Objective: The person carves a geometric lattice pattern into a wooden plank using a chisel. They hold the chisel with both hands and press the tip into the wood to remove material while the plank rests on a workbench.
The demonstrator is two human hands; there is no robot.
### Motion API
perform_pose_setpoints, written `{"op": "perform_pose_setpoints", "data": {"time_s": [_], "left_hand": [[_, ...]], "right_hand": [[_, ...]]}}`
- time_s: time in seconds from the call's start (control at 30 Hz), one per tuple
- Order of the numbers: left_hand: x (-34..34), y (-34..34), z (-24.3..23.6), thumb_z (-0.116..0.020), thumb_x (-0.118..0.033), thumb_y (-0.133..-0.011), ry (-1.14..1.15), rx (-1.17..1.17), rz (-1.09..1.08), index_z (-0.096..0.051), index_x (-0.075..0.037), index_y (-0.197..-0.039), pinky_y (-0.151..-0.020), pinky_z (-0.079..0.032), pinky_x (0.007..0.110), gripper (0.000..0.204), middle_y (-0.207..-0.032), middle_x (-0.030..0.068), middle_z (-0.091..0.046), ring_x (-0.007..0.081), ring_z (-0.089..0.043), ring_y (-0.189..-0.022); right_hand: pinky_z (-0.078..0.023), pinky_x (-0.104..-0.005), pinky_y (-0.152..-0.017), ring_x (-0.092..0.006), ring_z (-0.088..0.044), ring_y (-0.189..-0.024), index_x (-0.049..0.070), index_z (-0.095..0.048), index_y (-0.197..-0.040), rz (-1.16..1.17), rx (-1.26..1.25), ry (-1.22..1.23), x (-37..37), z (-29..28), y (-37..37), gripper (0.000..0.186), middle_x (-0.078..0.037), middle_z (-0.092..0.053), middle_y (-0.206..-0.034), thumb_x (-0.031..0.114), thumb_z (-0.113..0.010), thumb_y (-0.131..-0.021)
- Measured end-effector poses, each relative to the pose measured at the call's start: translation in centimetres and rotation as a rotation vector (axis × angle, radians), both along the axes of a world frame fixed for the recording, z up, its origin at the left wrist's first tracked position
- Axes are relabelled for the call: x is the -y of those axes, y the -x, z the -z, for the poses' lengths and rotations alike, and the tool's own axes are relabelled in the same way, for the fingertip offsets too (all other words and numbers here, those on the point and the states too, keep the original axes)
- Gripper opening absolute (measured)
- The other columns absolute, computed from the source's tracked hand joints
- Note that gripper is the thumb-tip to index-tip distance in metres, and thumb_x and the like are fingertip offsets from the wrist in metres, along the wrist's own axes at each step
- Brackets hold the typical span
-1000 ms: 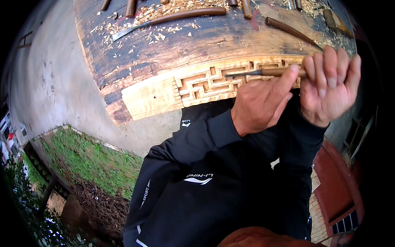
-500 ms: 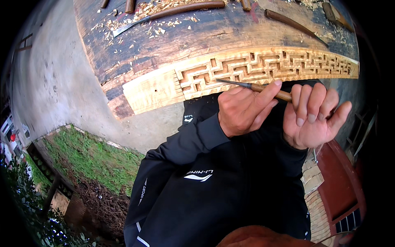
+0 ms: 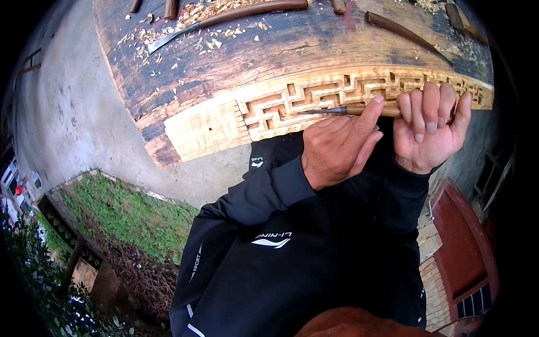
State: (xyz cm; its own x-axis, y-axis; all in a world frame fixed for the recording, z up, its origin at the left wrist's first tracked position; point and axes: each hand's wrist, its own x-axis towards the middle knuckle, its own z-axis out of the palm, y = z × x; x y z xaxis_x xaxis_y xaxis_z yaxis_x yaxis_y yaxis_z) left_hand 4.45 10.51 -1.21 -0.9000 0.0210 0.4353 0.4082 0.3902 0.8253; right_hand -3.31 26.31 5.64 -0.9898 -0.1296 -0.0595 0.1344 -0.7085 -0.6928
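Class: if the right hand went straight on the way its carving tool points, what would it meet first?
Probably the left hand, whose raised finger crosses the carving tool just ahead of the right hand; exact depth is unclear.

Green grass [image 3: 126, 210] lies between grey concrete [image 3: 70, 121] and brown twigs [image 3: 149, 283], near dark foliage [image 3: 31, 269]

carved board [image 3: 205, 128] made of pale matt wood, narrow chisel [image 3: 339, 110] formed of dull metal and wood, tabletop [image 3: 297, 50] surfaced in rough scuffed wood, long tool [image 3: 252, 12] tipped with shiny metal, jacket [image 3: 269, 281] made of smooth cloth
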Motion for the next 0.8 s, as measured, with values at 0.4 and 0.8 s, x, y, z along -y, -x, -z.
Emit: {"op": "perform_pose_setpoints", "data": {"time_s": [0.4, 0.8], "left_hand": [[-0.2, 0.2, -0.1, -0.089, -0.008, -0.086, 0.005, 0.003, -0.018, -0.063, 0.004, -0.153, -0.065, -0.056, 0.032, 0.072, -0.099, 0.0099, -0.082, 0.0221, -0.074, -0.071], [-0.1, -0.5, 0.3, -0.088, -0.004, -0.086, -0.034, 0.013, -0.018, -0.068, 0.003, -0.146, -0.071, -0.060, 0.032, 0.064, -0.104, 0.0104, -0.084, 0.0233, -0.080, -0.081]], "right_hand": [[-0.028, -0.0294, -0.050, -0.0114, -0.028, -0.043, 0.017, -0.039, -0.069, 0.000, 0.057, 0.060, 0.4, 1.9, 0.5, 0.058, 0.000, -0.043, -0.059, 0.041, -0.033, -0.122], [-0.026, -0.0296, -0.050, -0.0118, -0.027, -0.045, 0.017, -0.040, -0.070, 0.075, 0.190, 0.156, 0.6, 1.9, -0.4, 0.056, 0.001, -0.042, -0.061, 0.038, -0.038, -0.122]]}}
